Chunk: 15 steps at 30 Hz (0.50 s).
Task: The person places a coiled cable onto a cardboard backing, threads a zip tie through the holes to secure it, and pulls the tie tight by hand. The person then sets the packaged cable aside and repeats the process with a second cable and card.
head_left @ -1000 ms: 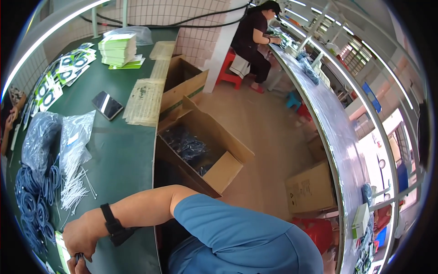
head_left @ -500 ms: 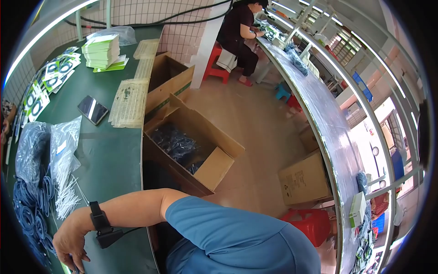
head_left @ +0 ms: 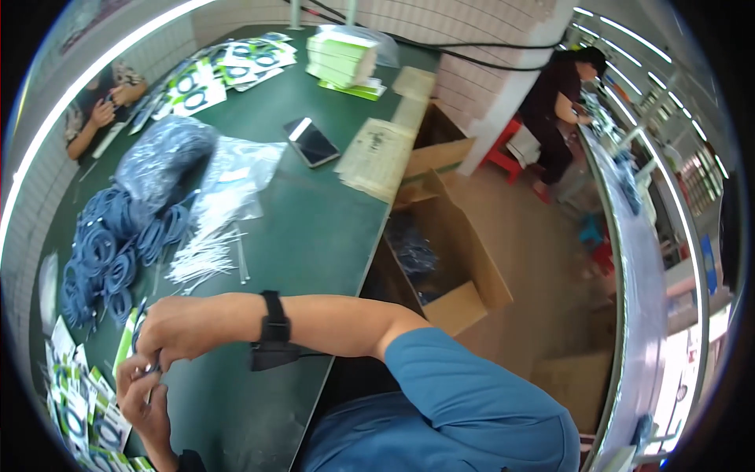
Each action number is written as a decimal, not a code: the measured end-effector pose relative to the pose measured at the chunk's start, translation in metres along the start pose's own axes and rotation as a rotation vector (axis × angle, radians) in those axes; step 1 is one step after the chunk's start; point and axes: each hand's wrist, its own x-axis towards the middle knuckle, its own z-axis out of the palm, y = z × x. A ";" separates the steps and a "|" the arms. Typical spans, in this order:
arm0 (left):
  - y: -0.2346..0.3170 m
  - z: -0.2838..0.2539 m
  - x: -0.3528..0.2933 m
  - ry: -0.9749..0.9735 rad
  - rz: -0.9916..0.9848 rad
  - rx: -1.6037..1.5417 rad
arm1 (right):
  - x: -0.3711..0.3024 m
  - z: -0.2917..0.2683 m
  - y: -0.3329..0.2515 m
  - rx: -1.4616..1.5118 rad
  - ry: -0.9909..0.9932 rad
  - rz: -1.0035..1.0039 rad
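My right hand (head_left: 185, 329) reaches across the green table with its fingers bent and closed. Some dark cord (head_left: 140, 321) shows at its fingertips. Against those fingers, my left hand (head_left: 144, 400) comes up from the lower edge, fingers curled; what they pinch is mostly hidden. A green-and-white card (head_left: 126, 344) lies just beyond the two hands. Bundled blue-grey cables (head_left: 102, 248) are heaped past them. White cable ties (head_left: 206, 256) spill from a clear plastic bag (head_left: 240, 169) close by. Several packed cards (head_left: 82, 401) pile up left of my left hand.
A clear bag of cables (head_left: 167, 157), a phone (head_left: 311, 142) and a stack of cards (head_left: 340, 59) lie farther along the table (head_left: 314, 228). Open cardboard boxes (head_left: 480, 244) stand at its right edge. One person (head_left: 554, 110) sits beyond; another person's hands (head_left: 110, 106) show far left.
My view has swung left, so the scene sits farther right. My left hand has come into view, meeting the right one. The card pile at lower left now shows.
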 end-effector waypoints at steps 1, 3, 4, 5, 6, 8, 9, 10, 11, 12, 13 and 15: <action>0.003 -0.001 0.001 0.065 0.006 0.055 | 0.000 -0.002 -0.003 -0.094 0.024 0.020; 0.003 -0.005 0.005 0.138 -0.145 0.085 | 0.000 -0.004 -0.010 -0.183 0.049 0.032; 0.001 -0.006 0.006 0.197 -0.284 0.090 | 0.000 -0.004 -0.011 -0.205 0.058 0.037; -0.002 -0.007 0.006 0.257 -0.419 0.091 | 0.001 -0.004 -0.012 -0.229 0.067 0.046; -0.009 -0.007 0.002 0.262 -0.422 0.095 | 0.001 -0.005 -0.012 -0.254 0.078 0.058; -0.033 -0.010 -0.009 0.079 -0.355 0.403 | 0.002 -0.007 -0.010 -0.284 0.075 0.049; -0.045 -0.011 -0.014 -0.017 -0.321 0.555 | 0.003 -0.008 -0.010 -0.312 0.077 0.049; -0.057 -0.014 -0.018 -0.015 -0.330 0.558 | 0.003 -0.006 -0.008 -0.336 0.077 0.048; -0.068 -0.018 -0.022 -0.055 -0.341 0.538 | 0.004 -0.005 -0.006 -0.325 0.072 0.043; -0.077 -0.023 -0.025 -0.097 -0.355 0.518 | 0.005 -0.004 -0.003 -0.320 0.069 0.032; -0.080 -0.026 -0.031 -0.139 -0.377 0.503 | 0.006 -0.002 0.000 -0.305 0.064 0.016; -0.086 -0.031 -0.032 -0.158 -0.384 0.463 | 0.009 -0.001 0.006 -0.260 0.076 -0.010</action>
